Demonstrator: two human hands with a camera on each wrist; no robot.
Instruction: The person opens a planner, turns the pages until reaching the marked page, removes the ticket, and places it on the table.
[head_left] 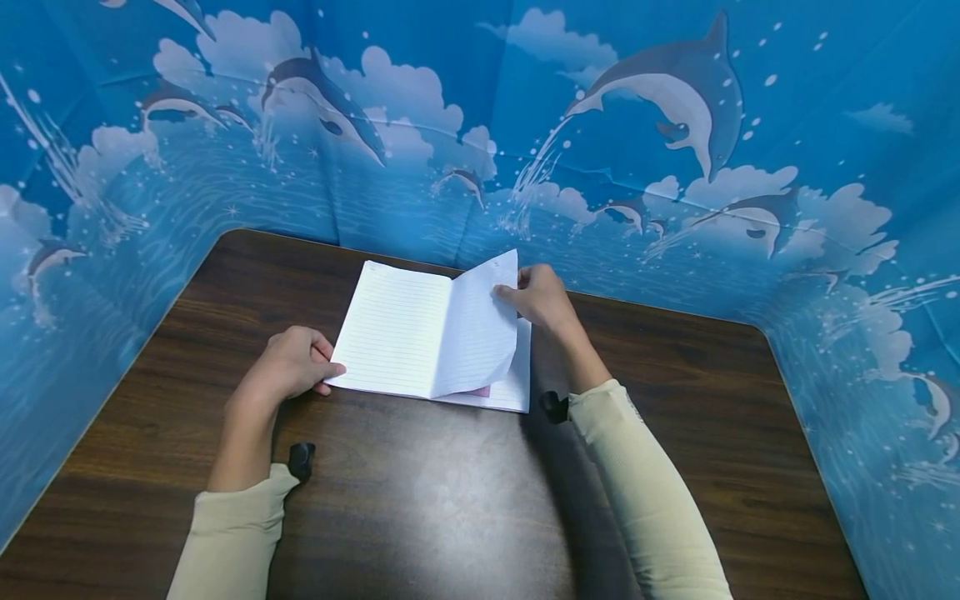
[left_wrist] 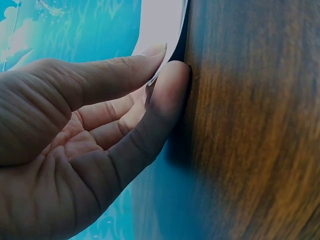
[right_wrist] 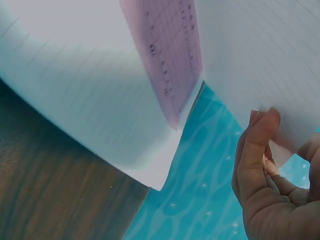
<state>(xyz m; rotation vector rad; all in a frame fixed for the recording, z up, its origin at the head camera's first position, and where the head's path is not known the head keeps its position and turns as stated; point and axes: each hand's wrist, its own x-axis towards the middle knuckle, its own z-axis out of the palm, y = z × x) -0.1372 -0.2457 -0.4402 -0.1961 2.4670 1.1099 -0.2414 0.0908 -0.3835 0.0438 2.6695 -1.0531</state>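
Observation:
An open notebook [head_left: 390,333] with lined white pages lies near the far edge of the table. My left hand [head_left: 292,362] pinches its lower left corner; in the left wrist view the thumb [left_wrist: 120,75] is on top of the pages and a finger below. My right hand [head_left: 542,296] holds a raised page [head_left: 480,325] by its upper right part, thumb on the near face. Under that page lies a pink printed slip [right_wrist: 172,60], mostly hidden in the head view, on the notebook's right side.
The dark wood-grain table [head_left: 435,517] has rounded far corners. A blue curtain [head_left: 465,125] printed with dolphins and clouds surrounds it at the back and sides. Small black devices stick out at the left cuff [head_left: 302,461] and right cuff [head_left: 554,407].

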